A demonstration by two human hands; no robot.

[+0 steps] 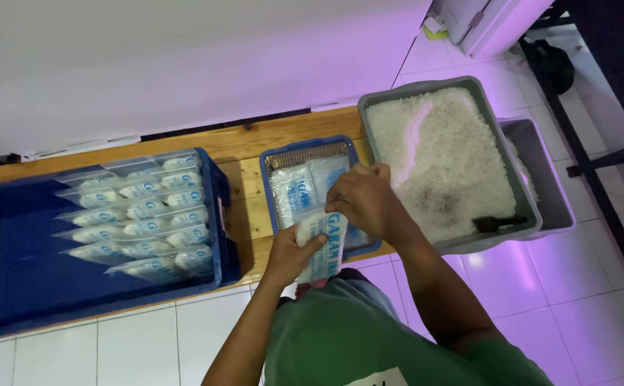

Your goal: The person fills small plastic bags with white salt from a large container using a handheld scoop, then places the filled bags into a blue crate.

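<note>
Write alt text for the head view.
Both hands, left hand and right hand, hold a filled clear plastic packet of white grains over a small blue mesh basket. A grey tub of white grains sits right; a blue crate of packed bags left.

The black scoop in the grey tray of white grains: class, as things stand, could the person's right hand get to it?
Probably yes, once freed. The scoop lies uncovered on the grains at the grey tray's near right corner, with nothing between it and the right hand. That hand, however, is gripping a filled packet together with the left hand.

Glossy plastic pouch (pixel 324 246), matt wooden bench (pixel 255 143).
</note>
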